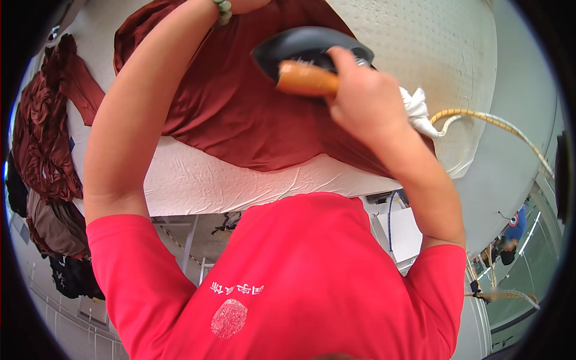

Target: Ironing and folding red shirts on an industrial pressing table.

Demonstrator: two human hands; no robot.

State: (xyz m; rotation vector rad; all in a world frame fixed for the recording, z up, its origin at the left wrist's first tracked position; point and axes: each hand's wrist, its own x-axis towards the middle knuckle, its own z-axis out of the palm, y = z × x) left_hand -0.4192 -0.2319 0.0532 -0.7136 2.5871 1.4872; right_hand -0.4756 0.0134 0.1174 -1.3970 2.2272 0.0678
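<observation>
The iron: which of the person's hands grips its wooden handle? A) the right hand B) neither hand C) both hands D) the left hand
A: the right hand is closed around the wooden handle of the iron, which rests on the dark red cloth.

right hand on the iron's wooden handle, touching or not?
Touching. The head view shows the right hand wrapped around the orange-brown wooden handle of the dark iron, fingers curled over it, no gap visible.

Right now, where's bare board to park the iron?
Bare white pad right of the iron out to the board's rim, and a strip along the near edge. The maroon garment covers the middle; garments pile crowds the left.
</observation>
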